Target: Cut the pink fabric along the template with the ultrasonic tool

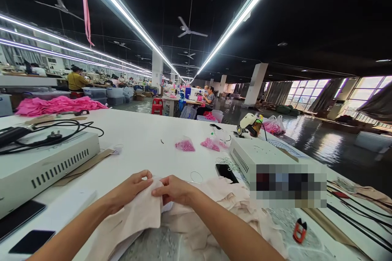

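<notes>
Above the bench (141,138), the left hand (130,189) and right hand (177,189) pinched the cloth (143,212) at its top edge between fingers (159,191), perhaps to steady it.

Left forearm (80,223): bare, rising from lower left | Left hand (130,186): lower centre, curled, pinching | Right forearm (225,221): bare, slanting up from lower right | Right hand (179,189): just beside the left, also pinching
</notes>
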Demonstrator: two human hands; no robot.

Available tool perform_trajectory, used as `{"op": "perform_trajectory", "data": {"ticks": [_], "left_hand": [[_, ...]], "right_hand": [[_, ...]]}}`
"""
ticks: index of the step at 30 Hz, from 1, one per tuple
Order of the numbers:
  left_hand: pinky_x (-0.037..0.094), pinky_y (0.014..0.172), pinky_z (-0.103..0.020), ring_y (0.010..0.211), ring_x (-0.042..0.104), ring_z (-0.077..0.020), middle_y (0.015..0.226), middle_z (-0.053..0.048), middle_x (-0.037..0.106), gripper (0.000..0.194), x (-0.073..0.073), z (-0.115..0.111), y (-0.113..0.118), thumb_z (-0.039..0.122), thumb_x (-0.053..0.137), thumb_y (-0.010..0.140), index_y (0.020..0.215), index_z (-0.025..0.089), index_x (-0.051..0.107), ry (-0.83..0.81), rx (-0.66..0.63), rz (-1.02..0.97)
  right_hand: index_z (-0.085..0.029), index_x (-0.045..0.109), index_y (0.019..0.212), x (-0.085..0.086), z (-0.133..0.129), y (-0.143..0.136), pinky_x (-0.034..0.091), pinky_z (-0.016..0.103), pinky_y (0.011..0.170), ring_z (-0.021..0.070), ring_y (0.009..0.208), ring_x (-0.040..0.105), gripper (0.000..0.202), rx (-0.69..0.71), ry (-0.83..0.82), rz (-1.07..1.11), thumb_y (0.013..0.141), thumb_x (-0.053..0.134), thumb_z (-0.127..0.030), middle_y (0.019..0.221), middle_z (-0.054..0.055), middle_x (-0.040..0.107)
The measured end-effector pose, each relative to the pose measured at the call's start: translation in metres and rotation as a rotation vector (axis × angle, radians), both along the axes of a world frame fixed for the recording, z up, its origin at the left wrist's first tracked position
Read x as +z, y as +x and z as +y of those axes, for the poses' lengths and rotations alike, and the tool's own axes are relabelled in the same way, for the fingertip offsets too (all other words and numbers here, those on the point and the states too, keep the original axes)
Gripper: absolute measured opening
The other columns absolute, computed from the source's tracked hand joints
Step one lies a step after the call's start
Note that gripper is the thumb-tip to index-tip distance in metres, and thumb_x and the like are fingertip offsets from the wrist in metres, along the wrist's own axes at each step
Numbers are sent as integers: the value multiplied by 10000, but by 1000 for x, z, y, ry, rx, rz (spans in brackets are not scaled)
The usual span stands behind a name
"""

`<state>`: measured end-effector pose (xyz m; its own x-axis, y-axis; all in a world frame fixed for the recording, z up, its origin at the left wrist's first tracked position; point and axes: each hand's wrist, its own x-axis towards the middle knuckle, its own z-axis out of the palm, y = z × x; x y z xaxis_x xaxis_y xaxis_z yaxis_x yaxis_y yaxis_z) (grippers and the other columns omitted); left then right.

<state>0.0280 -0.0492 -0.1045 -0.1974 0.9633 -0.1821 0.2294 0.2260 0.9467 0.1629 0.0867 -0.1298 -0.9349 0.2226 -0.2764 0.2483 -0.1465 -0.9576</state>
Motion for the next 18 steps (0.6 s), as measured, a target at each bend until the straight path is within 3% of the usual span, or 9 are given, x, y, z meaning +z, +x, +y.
{"op": "perform_trajectory", "data": {"ticks": [2, 6, 9, 12, 14, 18], "left_hand": [[307, 535, -228, 639, 436, -144, 704, 41, 524, 648, 0, -7, -2, 820, 566, 692, 880, 226, 385, -4, 25, 22], [304, 530, -229, 623, 420, -140, 686, 41, 523, 659, 4, -16, -3, 834, 556, 683, 867, 223, 393, -7, 63, 58], [295, 524, -228, 619, 417, -139, 694, 40, 529, 657, 10, -21, -5, 842, 534, 691, 874, 226, 395, -11, 79, 77], [281, 511, -230, 617, 449, -150, 738, 26, 564, 689, 14, -33, -16, 855, 515, 691, 980, 234, 432, -74, 74, 97], [281, 511, -238, 619, 485, -171, 749, 8, 592, 739, 13, -46, -28, 850, 552, 664, 1065, 233, 478, -154, 60, 132], [255, 541, -258, 616, 472, -186, 665, 2, 546, 616, -5, -68, -45, 774, 590, 677, 900, 200, 595, -265, 95, 283]], "right_hand": [[-134, 586, 716, 0, -1, -2, 542, 326, 624, 121, 575, 589, 463, 0, -35, -8, 482, 859, -426, 641, -15, 603], [-152, 536, 773, 7, -9, -5, 553, 344, 609, 143, 607, 620, 436, -16, -73, -1, 542, 815, -395, 698, -20, 593], [-167, 487, 829, 15, -22, -13, 552, 336, 597, 125, 590, 604, 341, -77, -38, 0, 686, 740, -347, 718, -35, 557], [-177, 473, 913, 19, -33, -19, 502, 255, 538, 84, 554, 537, 175, -191, 81, 20, 864, 596, -291, 721, -52, 510], [-168, 500, 966, 20, -34, -20, 451, 214, 498, 71, 534, 494, 116, -228, 191, 18, 917, 545, -263, 716, -53, 500], [-142, 565, 947, 11, -19, -15, 433, 214, 523, 75, 563, 477, 123, -246, 484, -60, 914, 582, -259, 725, -40, 518]]}}
